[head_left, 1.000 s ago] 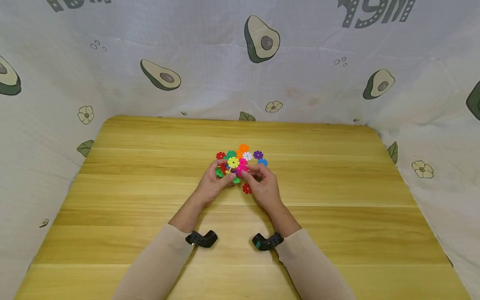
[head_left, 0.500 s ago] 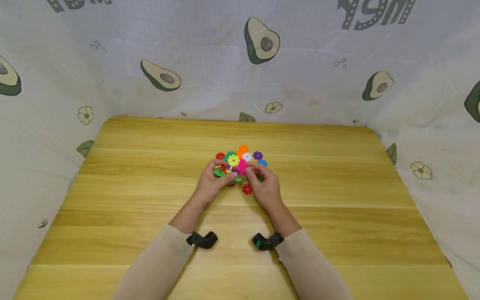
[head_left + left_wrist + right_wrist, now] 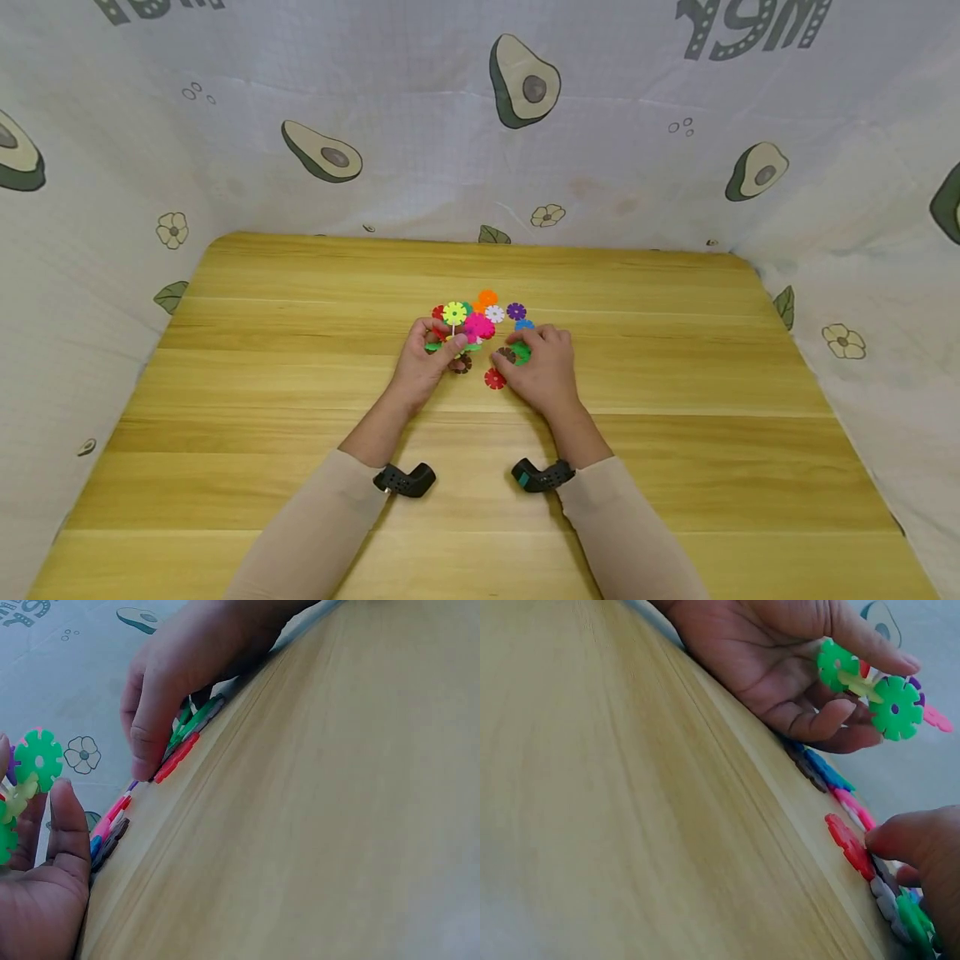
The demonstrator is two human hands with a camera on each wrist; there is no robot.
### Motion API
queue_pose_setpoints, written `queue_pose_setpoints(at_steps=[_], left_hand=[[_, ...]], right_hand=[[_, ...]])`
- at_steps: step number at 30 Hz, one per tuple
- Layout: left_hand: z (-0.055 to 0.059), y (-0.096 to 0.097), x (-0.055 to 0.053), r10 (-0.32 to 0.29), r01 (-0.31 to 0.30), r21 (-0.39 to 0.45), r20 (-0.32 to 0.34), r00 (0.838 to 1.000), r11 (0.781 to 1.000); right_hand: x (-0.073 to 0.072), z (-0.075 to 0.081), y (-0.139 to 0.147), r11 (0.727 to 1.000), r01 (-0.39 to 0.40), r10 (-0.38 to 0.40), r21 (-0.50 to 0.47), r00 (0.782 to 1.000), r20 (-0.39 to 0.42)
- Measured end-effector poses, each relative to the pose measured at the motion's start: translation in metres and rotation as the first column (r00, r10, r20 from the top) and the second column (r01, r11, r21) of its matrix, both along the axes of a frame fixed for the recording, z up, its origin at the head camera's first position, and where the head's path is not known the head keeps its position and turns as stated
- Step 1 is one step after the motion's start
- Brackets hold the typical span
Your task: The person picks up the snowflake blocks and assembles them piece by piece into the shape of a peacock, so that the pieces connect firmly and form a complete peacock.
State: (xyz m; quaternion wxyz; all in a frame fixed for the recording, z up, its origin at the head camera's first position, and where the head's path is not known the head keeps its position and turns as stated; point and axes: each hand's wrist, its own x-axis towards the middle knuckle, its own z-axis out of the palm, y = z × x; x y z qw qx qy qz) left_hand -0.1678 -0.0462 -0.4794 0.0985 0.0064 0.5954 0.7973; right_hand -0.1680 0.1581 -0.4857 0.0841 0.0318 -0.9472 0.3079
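My left hand (image 3: 417,364) holds a small cluster of interlocked plastic snowflake discs between thumb and fingers, raised over the table. A yellow disc (image 3: 454,313) stands up on its top, a pink disc (image 3: 478,325) sits to its right, and green discs (image 3: 897,708) show on its lower side. My right hand (image 3: 546,367) is low at the right of the loose discs, thumb and index finger curled at the edges of a brown disc (image 3: 506,356). Green discs (image 3: 521,353) lie under its fingers, partly hidden, and a red disc (image 3: 494,378) lies just in front of its thumb.
Loose discs lie behind the hands: orange (image 3: 487,297), white (image 3: 494,313), purple (image 3: 516,311) and blue (image 3: 524,326). Another brown disc (image 3: 464,364) lies below the left hand. The wooden table (image 3: 675,350) meets an avocado-print cloth (image 3: 420,100) behind and at both sides.
My right hand has let go of the pink part of the cluster and moved right and down to the brown disc. The left hand has tilted the cluster and shifted it slightly left.
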Motion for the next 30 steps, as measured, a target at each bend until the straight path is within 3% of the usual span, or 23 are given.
queue_pose_setpoints(at_steps=[3,9,12,15,19,26,30], left_hand=[[0.0,0.0,0.0,-0.004,0.004,0.002,0.001,1.0,1.0],[-0.002,-0.001,-0.001,0.011,-0.01,-0.109,0.012,1.0,0.994],[-0.002,-0.001,-0.001,0.009,-0.006,-0.12,0.026,1.0,0.993],[-0.002,-0.001,-0.002,0.003,0.001,-0.132,0.032,0.999,0.991],[-0.002,-0.001,-0.002,-0.005,0.01,-0.139,0.037,0.999,0.99],[-0.004,-0.002,-0.004,-0.011,0.016,-0.145,0.038,0.999,0.989],[-0.003,-0.002,-0.003,-0.015,0.02,-0.136,0.037,0.999,0.991]], right_hand=[[0.001,0.001,-0.001,1.0,-0.019,0.019,0.005,1.0,0.015],[0.001,0.003,-0.004,0.998,-0.039,0.041,-0.053,0.999,0.033],[0.001,0.004,-0.006,0.988,-0.039,0.043,-0.147,0.999,0.026],[0.002,0.005,-0.007,0.961,-0.042,0.045,-0.274,0.999,0.003],[0.003,0.003,-0.008,0.898,-0.095,0.079,-0.431,0.995,-0.053],[0.005,0.002,-0.01,0.706,-0.169,0.171,-0.688,0.983,-0.065],[0.006,0.003,-0.013,0.639,-0.183,0.201,-0.748,0.977,-0.067]])
